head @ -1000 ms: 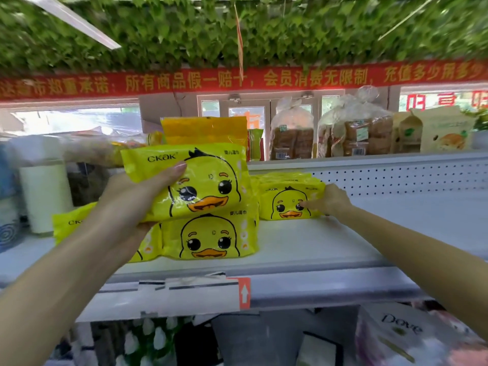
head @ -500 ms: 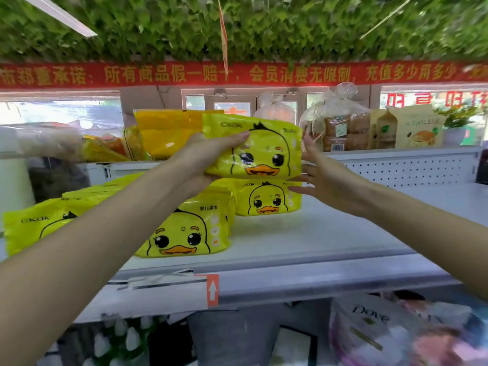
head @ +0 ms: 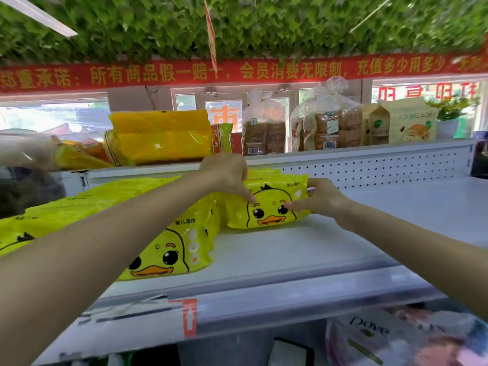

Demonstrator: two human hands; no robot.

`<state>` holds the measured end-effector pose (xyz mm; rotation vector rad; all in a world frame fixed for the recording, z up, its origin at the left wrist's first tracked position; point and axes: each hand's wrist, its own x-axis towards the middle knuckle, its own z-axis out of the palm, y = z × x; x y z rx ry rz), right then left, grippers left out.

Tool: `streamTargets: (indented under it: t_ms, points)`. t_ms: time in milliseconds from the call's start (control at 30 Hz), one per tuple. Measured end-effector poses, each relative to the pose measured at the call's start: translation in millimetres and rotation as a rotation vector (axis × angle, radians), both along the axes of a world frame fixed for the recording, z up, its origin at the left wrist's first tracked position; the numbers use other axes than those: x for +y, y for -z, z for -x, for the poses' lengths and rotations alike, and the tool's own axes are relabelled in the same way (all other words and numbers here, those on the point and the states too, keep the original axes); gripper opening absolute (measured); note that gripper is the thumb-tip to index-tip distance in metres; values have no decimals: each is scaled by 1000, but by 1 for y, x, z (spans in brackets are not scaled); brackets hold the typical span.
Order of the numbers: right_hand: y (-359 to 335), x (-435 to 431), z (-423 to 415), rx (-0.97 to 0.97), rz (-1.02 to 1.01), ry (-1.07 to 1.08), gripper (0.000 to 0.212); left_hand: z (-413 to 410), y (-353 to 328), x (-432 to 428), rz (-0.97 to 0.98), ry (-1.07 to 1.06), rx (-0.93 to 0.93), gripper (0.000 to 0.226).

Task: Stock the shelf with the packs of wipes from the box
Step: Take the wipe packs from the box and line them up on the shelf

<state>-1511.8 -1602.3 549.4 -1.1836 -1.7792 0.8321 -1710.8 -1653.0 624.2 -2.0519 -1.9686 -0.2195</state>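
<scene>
Wipes pack [head: 266, 204] — now lowered onto shelf [head: 290, 249] — between both hands.

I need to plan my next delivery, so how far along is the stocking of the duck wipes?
Done: several yellow packs already lie on the shelf at the left. In hand: the left hand and right hand are both on a pack set down further right. Left: the shelf's right half is bare; the box is out of view.

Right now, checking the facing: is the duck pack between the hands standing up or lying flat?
Standing on its long edge. The duck pack has its face forward on the shelf, with the left hand and right hand steadying it.
</scene>
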Motion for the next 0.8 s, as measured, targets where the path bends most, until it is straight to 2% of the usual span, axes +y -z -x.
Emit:
streamTargets:
  t_ms: [67, 200, 400, 533, 633, 800]
  points:
    - [7, 17, 8, -77, -20, 29, 52, 2, 6, 8, -13, -15, 113, 53]
    - [9, 30, 24, -240, -39, 138, 60, 9, 7, 17, -10, -55, 158, 53]
    - [2, 17, 30, -395, -6, 161, 52, 16, 11, 18, -12, -58, 212, 79]
    - [-1, -3, 20, -415, -4, 156, 77, 16, 4, 3, 50, -17, 177, 90]
    - [-7, -17, 8, -480, -27, 151, 82, 16, -2, -16, 74, 52, 125, 91]
    - [-13, -49, -12, -623, -132, 161, 89, 9, 4, -46, 56, 165, 141, 95]
